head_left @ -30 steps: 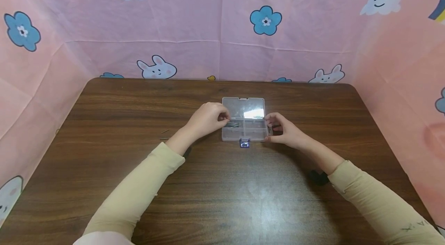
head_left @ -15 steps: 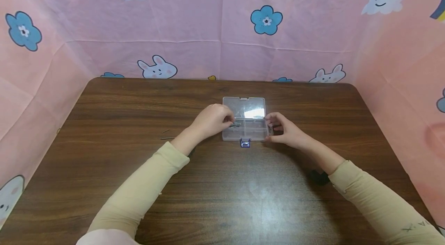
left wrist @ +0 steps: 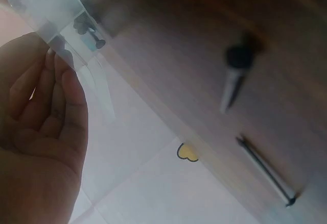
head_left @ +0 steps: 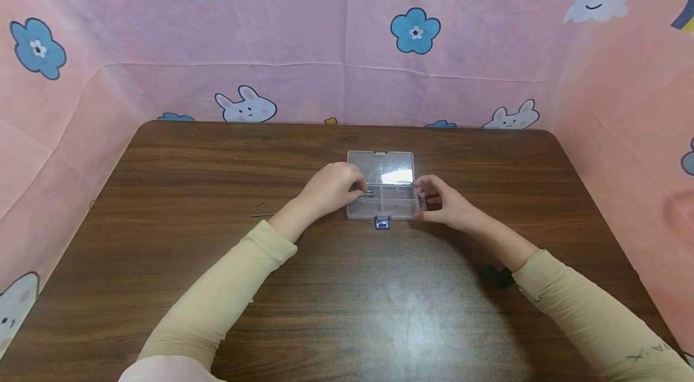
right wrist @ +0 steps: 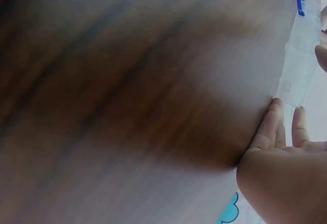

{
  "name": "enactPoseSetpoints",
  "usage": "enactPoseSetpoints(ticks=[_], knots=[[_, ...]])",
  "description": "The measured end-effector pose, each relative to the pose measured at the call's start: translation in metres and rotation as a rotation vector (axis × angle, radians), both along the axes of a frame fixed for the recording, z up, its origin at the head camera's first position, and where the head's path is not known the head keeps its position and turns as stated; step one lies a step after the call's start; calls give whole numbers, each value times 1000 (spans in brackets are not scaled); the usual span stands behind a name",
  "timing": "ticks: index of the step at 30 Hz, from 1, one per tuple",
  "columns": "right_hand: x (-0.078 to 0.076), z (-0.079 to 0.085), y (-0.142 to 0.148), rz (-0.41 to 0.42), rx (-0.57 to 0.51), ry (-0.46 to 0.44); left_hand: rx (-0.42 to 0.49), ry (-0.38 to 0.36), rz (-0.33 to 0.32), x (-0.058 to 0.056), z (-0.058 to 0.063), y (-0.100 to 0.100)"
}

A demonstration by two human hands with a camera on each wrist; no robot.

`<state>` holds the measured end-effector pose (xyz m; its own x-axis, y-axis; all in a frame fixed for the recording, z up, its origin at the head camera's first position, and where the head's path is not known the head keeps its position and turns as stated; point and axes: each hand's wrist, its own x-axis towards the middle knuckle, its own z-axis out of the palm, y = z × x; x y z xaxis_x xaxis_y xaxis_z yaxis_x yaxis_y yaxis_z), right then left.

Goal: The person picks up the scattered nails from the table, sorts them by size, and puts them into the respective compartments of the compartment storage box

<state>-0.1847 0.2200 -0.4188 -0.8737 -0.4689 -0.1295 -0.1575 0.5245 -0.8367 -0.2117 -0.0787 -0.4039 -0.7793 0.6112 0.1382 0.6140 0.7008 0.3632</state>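
Note:
A clear plastic compartment box (head_left: 399, 209) lies on the table with its lid (head_left: 371, 164) folded back and a blue latch (head_left: 382, 224) at the front. My left hand (head_left: 331, 188) reaches into its back left compartment, thumb and fingertips pinched together at several nails (head_left: 370, 194); the fingers partly hide them. In the left wrist view, nail heads (left wrist: 98, 42) show inside the box beside the fingertips. My right hand (head_left: 449, 206) holds the box's right end, thumb in front and fingers behind. Fingers of that hand (right wrist: 268, 127) rest along the box edge in the right wrist view.
Two loose nails lie on the wooden table (head_left: 336, 309) left of the box: a longer nail (left wrist: 265, 170) and a shorter nail (left wrist: 235, 76). A pink patterned cloth (head_left: 303, 38) rises behind the table's back edge and along both sides.
My left hand has moved slightly right, further over the nail compartment, then stayed there. The right hand and the box have stayed in place.

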Motion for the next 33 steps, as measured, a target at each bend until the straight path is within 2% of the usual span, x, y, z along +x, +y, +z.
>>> enactPoseSetpoints(ticks=[12,26,33], knots=[[-1,-2,2,5,0,1,136,-28,50,5,-2,-9],[-1,-3,2,12,-6,9,269,-111,210,14,-3,-31],[0,-2,2,17,-9,23,271,-149,226,19,-4,-49]])
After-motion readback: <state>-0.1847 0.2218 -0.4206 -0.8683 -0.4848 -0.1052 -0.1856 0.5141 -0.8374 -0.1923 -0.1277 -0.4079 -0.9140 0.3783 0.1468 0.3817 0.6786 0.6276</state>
